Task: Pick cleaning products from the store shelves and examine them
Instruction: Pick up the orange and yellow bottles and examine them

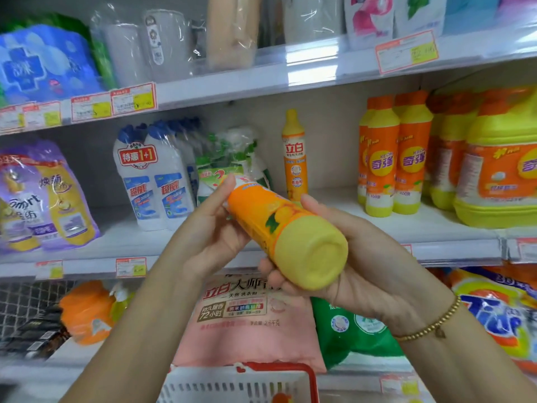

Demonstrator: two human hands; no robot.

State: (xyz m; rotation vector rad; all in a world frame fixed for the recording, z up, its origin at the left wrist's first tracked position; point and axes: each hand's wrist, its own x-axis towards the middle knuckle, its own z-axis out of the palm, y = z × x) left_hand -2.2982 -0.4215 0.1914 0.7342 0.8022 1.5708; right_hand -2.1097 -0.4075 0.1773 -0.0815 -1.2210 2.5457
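An orange and yellow dish-soap bottle [286, 231] lies tilted in front of the shelves, its yellow base turned toward me. My left hand [213, 228] holds its upper end, with fingers and thumb curled round the neck side. My right hand [343, 263] cradles the base end from below and the right, its fingers wrapped under the bottle. A matching bottle [294, 158] stands upright on the middle shelf [436, 228] just behind.
White and blue cleaner bottles [154, 175] and purple softener pouches [43, 196] stand at the left, orange and yellow jugs [406, 158] at the right. Detergent bags [247, 321] fill the lower shelf. A white basket with a red rim [241, 385] sits below my arms.
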